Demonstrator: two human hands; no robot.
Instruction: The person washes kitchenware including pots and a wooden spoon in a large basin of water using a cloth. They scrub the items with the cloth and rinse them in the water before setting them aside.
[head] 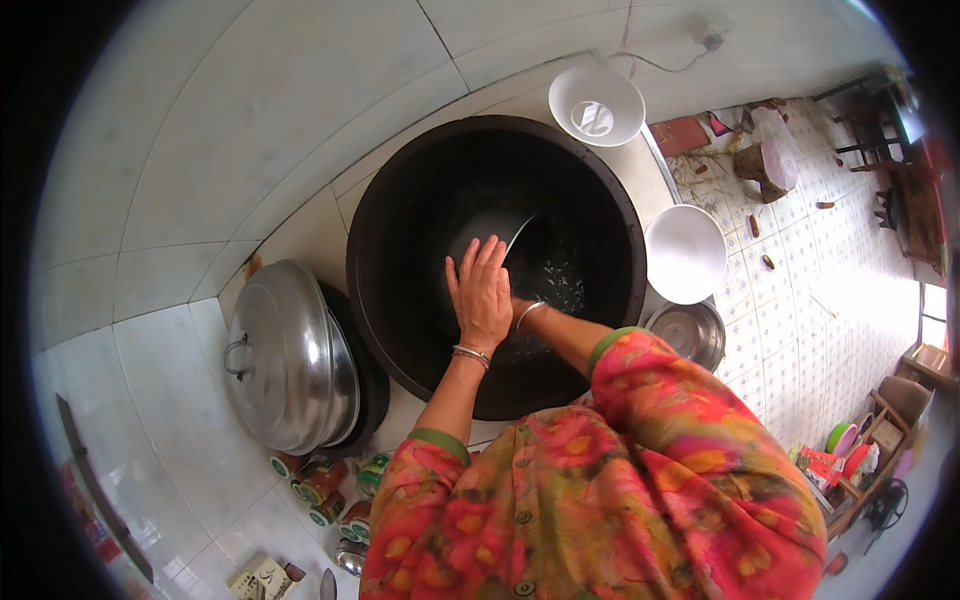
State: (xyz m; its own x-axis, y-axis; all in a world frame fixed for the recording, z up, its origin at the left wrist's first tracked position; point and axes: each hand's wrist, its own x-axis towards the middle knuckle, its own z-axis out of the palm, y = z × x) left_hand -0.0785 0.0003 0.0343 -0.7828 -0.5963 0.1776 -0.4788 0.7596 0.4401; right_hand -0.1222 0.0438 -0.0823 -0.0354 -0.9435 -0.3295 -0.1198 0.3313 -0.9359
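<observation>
A large black wok or basin [397,300] lies before me, with water glinting in its right part. Inside it is a tilted bowl [480,223], grey in the shade, with a thin bright rim. My left hand [480,296] lies against this bowl near the rim, fingers nearly straight, a bracelet on the wrist. From the right, my right hand [519,307] reaches in behind the left one. Only its wrist side with a bangle shows; its fingers are hidden.
A white bowl [596,101] stands behind the wok, another white bowl [685,255] and a metal basin [686,337] at its right. A domed metal lid [281,360] leans at left. Several jars [322,480] stand nearer me. The tiled floor [795,300] holds a wooden stump [759,174].
</observation>
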